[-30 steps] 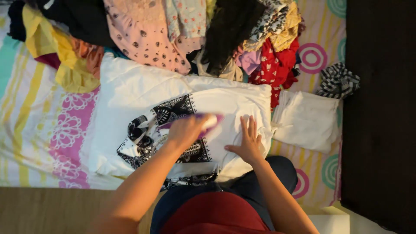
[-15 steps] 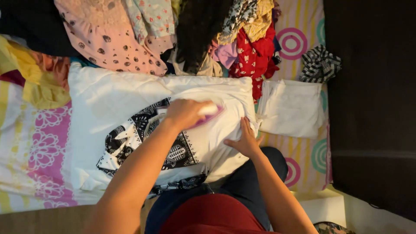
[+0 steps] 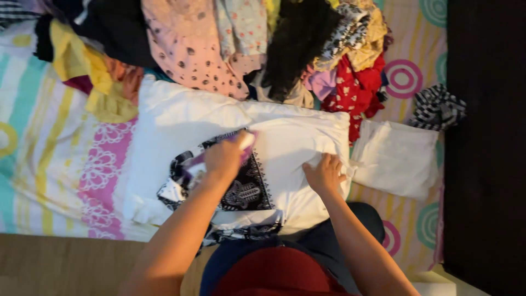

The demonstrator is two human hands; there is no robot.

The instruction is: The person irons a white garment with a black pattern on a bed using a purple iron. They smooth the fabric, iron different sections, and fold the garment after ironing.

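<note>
A white T-shirt (image 3: pixel 296 137) with a black patterned print (image 3: pixel 244 192) lies spread flat on a striped, colourful bedsheet (image 3: pixel 49 159). My left hand (image 3: pixel 222 159) is over the top of the print, closed around a small purple-and-white object (image 3: pixel 246 140) that is blurred; I cannot tell what it is. My right hand (image 3: pixel 323 172) rests flat on the shirt near its right edge, fingers spread, holding nothing.
A heap of mixed clothes (image 3: pixel 246 49) fills the far side of the bed: pink spotted, black, yellow and red pieces. A folded white garment (image 3: pixel 397 159) lies right of the shirt, with a black-and-white checked cloth (image 3: pixel 435 107) beyond it. Dark floor lies to the right.
My left hand has slid leftward over the print with the purple-and-white object. My right hand stays pressed near the shirt's right edge. The view has shifted slightly.
</note>
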